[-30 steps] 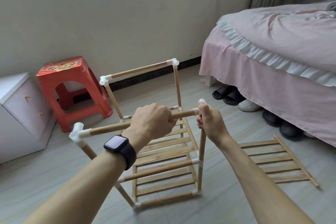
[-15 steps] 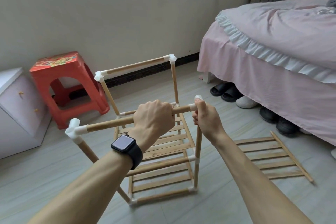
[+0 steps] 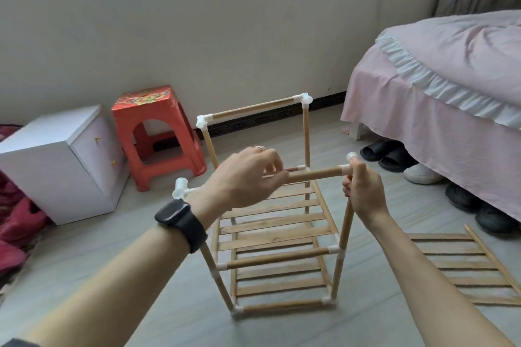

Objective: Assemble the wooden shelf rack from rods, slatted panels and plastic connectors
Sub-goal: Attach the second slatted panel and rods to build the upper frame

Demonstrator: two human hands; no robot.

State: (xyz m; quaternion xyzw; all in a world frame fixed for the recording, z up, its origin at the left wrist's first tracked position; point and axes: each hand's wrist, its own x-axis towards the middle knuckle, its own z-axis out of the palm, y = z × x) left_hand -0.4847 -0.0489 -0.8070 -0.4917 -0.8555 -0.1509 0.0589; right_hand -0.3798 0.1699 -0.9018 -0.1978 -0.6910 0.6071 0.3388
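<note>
The rack stood upright on the floor in the middle of the view, just in front of the person, with two slatted shelves already fixed in its lower part and an open frame of rods above them. The left hand was at the rack's front top rod, near the middle of it, and its fingers were curled over this rod; the hand was blurred, so I could not tell how tightly they closed. A dark watch was on this wrist. The right hand was at the rack's front right corner. Its fingers were wrapped together around the upright rod just under the white corner connector, and the thumb pointed up and touched the top of this connector. A loose slatted panel lay flat on the floor to the right of the rack, apart from it. Behind the rack on the left side there was a red stool, and further left of the rack a white cabinet. To the right of the rack and behind it stood a bed with pink cover, with several shoes under its edge.
</note>
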